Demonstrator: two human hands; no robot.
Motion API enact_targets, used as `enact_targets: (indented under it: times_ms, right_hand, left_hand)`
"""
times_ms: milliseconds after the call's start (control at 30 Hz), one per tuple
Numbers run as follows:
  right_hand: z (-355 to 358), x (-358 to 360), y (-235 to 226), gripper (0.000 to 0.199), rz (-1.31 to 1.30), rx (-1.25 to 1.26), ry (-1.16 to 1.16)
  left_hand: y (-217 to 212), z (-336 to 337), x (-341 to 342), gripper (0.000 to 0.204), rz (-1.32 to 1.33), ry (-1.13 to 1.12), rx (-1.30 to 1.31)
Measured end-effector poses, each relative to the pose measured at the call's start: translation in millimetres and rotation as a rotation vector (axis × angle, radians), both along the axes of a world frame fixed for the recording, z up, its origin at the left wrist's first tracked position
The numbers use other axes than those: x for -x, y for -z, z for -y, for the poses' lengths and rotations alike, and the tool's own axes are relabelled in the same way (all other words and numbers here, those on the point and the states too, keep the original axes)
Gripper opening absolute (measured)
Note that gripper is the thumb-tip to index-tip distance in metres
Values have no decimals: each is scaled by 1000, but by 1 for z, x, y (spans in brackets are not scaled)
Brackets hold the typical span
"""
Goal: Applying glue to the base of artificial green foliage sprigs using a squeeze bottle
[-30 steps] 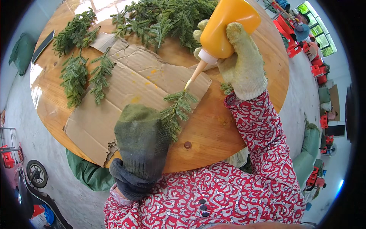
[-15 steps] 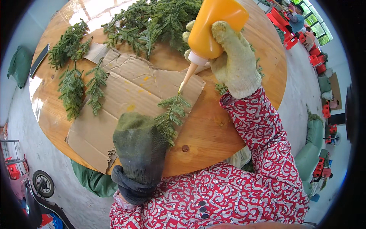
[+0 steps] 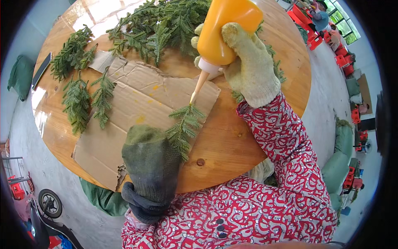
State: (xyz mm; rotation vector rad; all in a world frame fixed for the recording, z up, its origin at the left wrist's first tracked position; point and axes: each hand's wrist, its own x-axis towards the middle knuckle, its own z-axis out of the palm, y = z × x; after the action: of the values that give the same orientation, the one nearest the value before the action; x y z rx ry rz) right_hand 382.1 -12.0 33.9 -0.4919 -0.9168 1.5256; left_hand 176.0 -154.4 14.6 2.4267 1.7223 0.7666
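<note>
Right of the nearer left hand [image 3: 147, 151] — its opening and hold I cannot tell — the sprig [image 3: 185, 126] points forward, its far end at the nozzle [image 3: 200, 86] of the orange bottle [image 3: 212, 39] the right hand [image 3: 252, 68] clasps.

Scene is viewed from the wearer's head, through a wide fisheye angled steeply down. Left hand [image 3: 150, 155] and right hand [image 3: 253, 68] are framed at close range at the round table [image 3: 226, 143]; the shirt front [image 3: 244, 207] is cut by the lower edge. Straight edges are bent toward the dark rim; detail by the far window [image 3: 342, 20] cannot be told surely.
</note>
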Motion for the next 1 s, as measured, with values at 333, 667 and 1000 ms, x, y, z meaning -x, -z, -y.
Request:
enact_targets:
  times_ms: [333,667,1000]
  right_hand:
    - [-4,-4,2,28,6,-22,10]
    - [-7,-7,1,29,28,-11,27]
    - [-7,-13,-3,32,36,-65,-75]
  left_hand:
    - [-1,1,0,34,6,60,-51]
    - [3,5,4,42,34,94,-77]
    - [3,-1,-1,25,-4,-7,15]
